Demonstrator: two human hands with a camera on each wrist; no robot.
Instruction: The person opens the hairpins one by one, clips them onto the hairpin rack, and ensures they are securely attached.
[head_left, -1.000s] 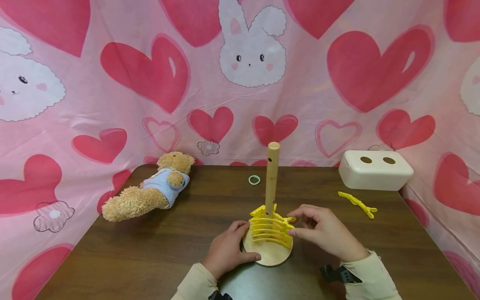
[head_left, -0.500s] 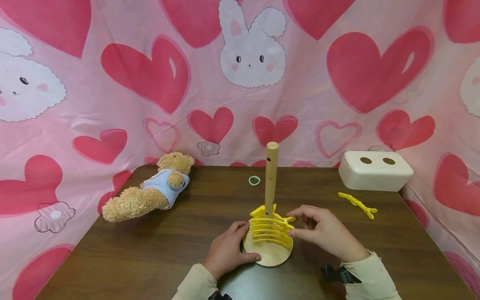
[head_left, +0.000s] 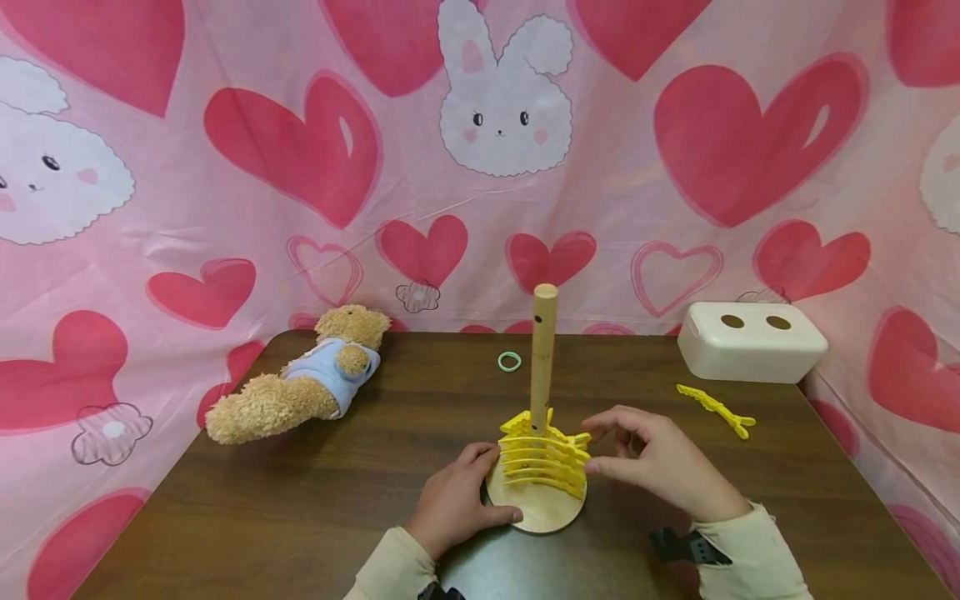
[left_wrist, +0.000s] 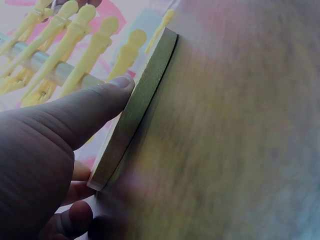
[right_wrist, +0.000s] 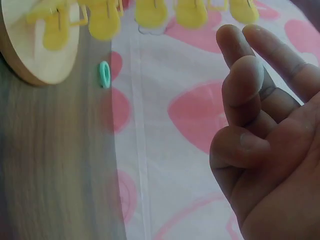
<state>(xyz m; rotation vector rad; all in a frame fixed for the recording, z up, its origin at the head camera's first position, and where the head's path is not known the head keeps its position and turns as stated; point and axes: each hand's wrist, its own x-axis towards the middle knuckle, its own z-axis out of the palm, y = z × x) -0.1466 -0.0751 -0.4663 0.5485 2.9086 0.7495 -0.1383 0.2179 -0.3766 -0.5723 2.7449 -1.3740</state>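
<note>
A wooden stand has a round base (head_left: 542, 510) and an upright post (head_left: 543, 367). Several yellow hair clips (head_left: 543, 460) are stacked one above another low on the post, also seen as clips (left_wrist: 97, 40) in the left wrist view. My left hand (head_left: 453, 502) grips the base at its left edge, with the thumb (left_wrist: 107, 97) over the rim. My right hand (head_left: 667, 467) is just right of the clips' ends. In the right wrist view its fingers (right_wrist: 240, 82) are loosely bent, apart from the clips and with nothing between them.
A loose yellow hair clip (head_left: 716, 410) lies on the table (head_left: 300, 517) at the right, before a white box (head_left: 750, 342) with two holes. Behind the post is a small green ring (head_left: 509, 362). A teddy bear (head_left: 322, 375) in blue lies at the left.
My right hand has let go of the end of a clip on the post and drawn slightly to the right. The left hand stays on the base.
</note>
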